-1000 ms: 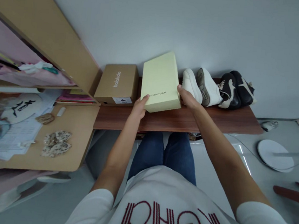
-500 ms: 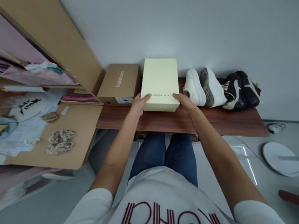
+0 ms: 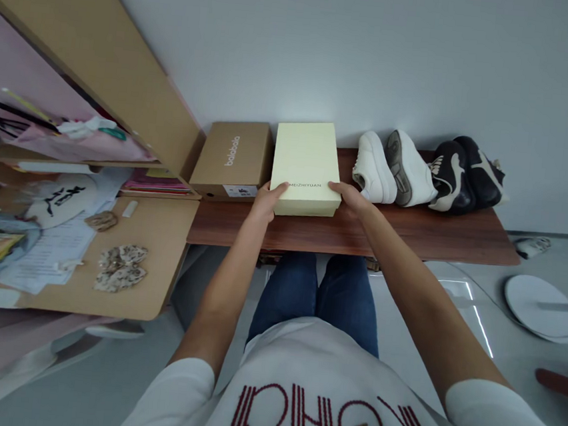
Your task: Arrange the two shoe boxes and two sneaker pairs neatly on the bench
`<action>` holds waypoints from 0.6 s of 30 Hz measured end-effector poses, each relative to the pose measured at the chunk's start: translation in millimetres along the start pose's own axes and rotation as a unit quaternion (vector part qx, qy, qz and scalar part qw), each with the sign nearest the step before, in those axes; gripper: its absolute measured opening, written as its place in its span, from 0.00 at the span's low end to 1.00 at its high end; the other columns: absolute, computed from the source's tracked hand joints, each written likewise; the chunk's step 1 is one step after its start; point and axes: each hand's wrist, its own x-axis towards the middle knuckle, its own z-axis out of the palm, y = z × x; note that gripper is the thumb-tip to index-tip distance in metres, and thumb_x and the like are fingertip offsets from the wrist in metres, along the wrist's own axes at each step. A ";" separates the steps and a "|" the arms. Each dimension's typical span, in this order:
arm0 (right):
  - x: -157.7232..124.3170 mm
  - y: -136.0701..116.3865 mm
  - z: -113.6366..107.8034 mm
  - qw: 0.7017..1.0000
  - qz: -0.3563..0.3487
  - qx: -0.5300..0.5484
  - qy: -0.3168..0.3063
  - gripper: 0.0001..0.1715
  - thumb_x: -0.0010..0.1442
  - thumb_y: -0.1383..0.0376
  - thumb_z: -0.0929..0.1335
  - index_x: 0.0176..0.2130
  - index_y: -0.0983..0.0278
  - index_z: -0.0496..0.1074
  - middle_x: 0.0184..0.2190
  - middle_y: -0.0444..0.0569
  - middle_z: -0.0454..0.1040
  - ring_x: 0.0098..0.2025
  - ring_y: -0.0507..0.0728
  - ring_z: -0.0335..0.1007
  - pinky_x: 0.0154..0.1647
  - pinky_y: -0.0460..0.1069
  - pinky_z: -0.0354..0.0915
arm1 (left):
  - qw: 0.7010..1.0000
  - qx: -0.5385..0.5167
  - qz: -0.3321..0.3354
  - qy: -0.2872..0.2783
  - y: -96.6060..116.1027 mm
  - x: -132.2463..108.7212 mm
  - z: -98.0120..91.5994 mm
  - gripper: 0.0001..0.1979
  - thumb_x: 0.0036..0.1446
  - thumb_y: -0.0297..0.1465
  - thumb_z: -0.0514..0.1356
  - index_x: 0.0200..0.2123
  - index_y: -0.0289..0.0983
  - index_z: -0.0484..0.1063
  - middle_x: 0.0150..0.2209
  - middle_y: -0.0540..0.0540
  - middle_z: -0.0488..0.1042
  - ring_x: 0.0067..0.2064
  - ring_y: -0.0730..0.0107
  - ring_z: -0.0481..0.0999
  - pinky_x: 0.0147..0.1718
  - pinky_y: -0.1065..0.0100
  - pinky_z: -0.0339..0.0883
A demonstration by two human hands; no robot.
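Note:
A pale yellow shoebox [image 3: 307,153] lettered MEIZHIYUAN is on the dark wooden shelf top [image 3: 412,235], its long side running toward the wall. My left hand [image 3: 266,201] grips its near left corner, thumb on the lid. At the near right corner my right hand [image 3: 350,198] grips the same box, thumb on top and fingers down the side. Close by on the left stands a brown balabala shoebox [image 3: 236,158] with a white label. To the right of my right hand are white sneakers [image 3: 376,168], then black and cream shoes [image 3: 455,179].
At left, a desk [image 3: 172,229] holds papers, a white cap [image 3: 67,202] and a spotted bow [image 3: 120,267]. A tall wooden panel [image 3: 129,51] rises beside the brown box. A round white base [image 3: 541,308] stands on the floor at right.
The yellow shoebox has lowered slightly and its far edge sits nearer to me, with both hands still on it. The whole view has shifted a little.

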 end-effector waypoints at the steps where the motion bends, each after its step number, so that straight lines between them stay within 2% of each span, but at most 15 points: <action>1: 0.4 0.0 1.0 1.000 -0.002 0.000 -0.001 0.17 0.55 0.51 0.71 0.39 0.59 0.75 0.46 0.54 0.82 0.57 0.69 0.73 0.68 0.66 0.61 | 1.000 0.002 -0.002 0.001 -0.3 0.7 -0.7 0.15 0.46 0.34 0.74 0.39 0.39 0.78 0.46 0.39 0.83 0.52 0.54 0.80 0.51 0.57 0.74; 9: 5.4 0.7 4.6 1.000 -0.001 0.008 -0.008 0.15 0.57 0.54 0.70 0.39 0.61 0.75 0.45 0.54 0.82 0.54 0.67 0.75 0.66 0.64 0.62 | 1.000 0.007 0.000 0.005 -1.0 3.7 -6.3 0.17 0.46 0.34 0.74 0.40 0.38 0.78 0.47 0.38 0.82 0.53 0.54 0.80 0.50 0.58 0.74; 18: 2.6 -4.9 10.1 1.000 0.010 0.006 0.001 0.11 0.60 0.58 0.69 0.41 0.61 0.76 0.42 0.53 0.82 0.50 0.64 0.76 0.60 0.59 0.68 | 1.000 0.023 0.000 -0.005 3.1 6.2 -9.4 0.22 0.45 0.35 0.75 0.44 0.36 0.78 0.49 0.37 0.82 0.53 0.55 0.80 0.54 0.59 0.73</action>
